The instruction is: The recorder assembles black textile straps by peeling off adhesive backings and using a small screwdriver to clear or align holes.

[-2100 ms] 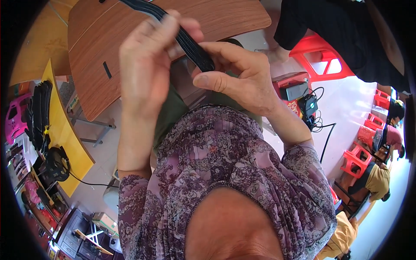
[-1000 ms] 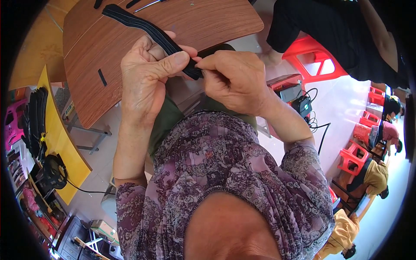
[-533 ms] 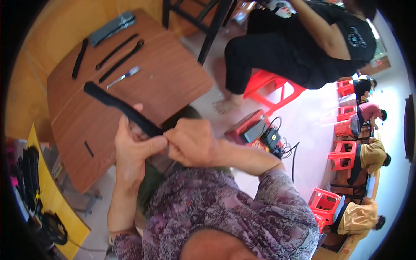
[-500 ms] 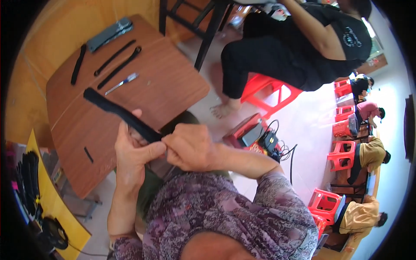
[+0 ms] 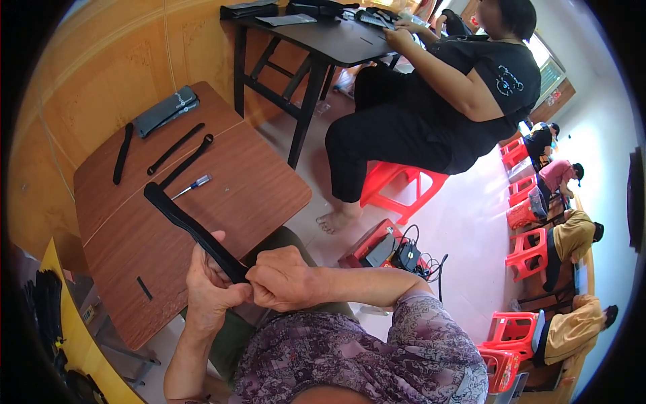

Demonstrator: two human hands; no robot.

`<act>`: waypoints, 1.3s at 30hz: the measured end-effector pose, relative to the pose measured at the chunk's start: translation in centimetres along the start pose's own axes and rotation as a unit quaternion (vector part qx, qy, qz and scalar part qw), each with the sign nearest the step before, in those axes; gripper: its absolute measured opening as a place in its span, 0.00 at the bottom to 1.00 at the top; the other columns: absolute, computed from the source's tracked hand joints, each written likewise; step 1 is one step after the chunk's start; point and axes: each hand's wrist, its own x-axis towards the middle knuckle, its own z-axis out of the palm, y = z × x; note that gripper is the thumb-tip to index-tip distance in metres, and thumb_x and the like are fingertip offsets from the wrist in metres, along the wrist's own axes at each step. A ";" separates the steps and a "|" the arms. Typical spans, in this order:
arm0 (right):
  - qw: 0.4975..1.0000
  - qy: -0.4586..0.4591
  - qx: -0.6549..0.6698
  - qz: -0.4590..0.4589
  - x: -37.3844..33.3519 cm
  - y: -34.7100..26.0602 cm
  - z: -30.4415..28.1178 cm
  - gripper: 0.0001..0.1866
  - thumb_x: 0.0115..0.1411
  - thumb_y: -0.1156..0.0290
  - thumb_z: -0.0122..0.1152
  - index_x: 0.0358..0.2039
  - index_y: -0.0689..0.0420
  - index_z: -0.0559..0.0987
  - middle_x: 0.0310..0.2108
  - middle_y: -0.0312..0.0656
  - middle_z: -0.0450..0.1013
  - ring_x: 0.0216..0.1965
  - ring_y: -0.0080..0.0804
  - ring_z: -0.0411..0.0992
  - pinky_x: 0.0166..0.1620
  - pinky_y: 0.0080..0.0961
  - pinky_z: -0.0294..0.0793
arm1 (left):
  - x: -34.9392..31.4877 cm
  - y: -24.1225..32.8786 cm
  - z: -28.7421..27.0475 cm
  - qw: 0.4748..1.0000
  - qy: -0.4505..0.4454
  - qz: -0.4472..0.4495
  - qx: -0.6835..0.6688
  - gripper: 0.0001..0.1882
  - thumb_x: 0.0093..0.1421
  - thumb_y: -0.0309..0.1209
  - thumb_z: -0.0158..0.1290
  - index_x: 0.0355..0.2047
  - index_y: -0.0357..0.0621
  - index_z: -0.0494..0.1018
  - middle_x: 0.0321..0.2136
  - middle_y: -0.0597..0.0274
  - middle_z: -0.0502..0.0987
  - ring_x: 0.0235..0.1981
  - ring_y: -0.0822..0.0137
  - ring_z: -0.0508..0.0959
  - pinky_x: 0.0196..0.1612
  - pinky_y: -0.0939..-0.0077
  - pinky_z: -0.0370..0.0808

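Holding a long black strap (image 5: 194, 229) aslant over the near edge of the table (image 5: 256, 185).
Looks flat and narrow, bends slightly along its length, and stretches from a blunt, free far-left end to a near-right end hidden in the grip.

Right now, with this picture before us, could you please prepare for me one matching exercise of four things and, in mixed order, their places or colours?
1. Widest black strip
2. Grey packet
3. Thin tool
4. Barefoot co-worker

A. blue-handled
B. held in the left hand
C. seated on a red stool
D. at the far edge of the brown table

Pairs: 1-B, 2-D, 3-A, 4-C
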 end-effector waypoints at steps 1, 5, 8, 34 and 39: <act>1.000 0.001 -0.002 -0.016 0.0 0.2 0.2 0.09 0.39 0.80 0.59 0.22 0.60 0.68 0.16 0.41 0.59 0.16 0.38 0.63 0.20 0.31 0.64 | 0.0 0.0 0.0 1.000 0.008 0.004 0.026 0.43 0.37 0.11 0.58 0.56 0.38 0.55 0.31 0.59 0.75 0.32 0.69 0.77 0.33 0.79 0.77; 0.997 -0.001 -0.017 -0.079 0.8 0.2 0.0 0.09 0.38 0.83 0.58 0.24 0.65 0.70 0.15 0.40 0.60 0.14 0.35 0.63 0.17 0.27 0.62 | 0.0 -0.4 -0.1 1.000 0.012 -0.007 0.020 0.43 0.36 0.10 0.54 0.56 0.38 0.56 0.32 0.60 0.74 0.34 0.71 0.77 0.35 0.80 0.75; 0.995 -0.021 -0.025 -0.090 0.7 0.5 -0.2 0.08 0.39 0.82 0.58 0.23 0.64 0.70 0.15 0.39 0.59 0.14 0.35 0.63 0.18 0.27 0.63 | 0.0 -1.1 0.0 1.000 0.015 0.000 -0.012 0.40 0.37 0.10 0.54 0.55 0.36 0.57 0.33 0.60 0.74 0.34 0.70 0.77 0.36 0.79 0.75; 0.987 -0.161 -0.021 -0.007 2.1 -0.1 -2.6 0.09 0.44 0.75 0.59 0.23 0.58 0.67 0.19 0.43 0.65 0.21 0.39 0.67 0.21 0.33 0.64 | 0.6 0.8 0.1 0.997 -0.004 -0.057 -0.058 0.32 0.42 0.13 0.62 0.48 0.29 0.60 0.31 0.49 0.76 0.24 0.62 0.79 0.20 0.71 0.80; 0.996 -0.084 -0.025 -0.031 1.5 0.3 -1.8 0.12 0.42 0.76 0.61 0.20 0.58 0.64 0.16 0.42 0.59 0.18 0.38 0.64 0.18 0.31 0.60 | 0.6 0.3 0.5 0.998 -0.004 -0.028 -0.058 0.31 0.43 0.14 0.62 0.47 0.30 0.61 0.31 0.50 0.76 0.27 0.63 0.79 0.22 0.73 0.80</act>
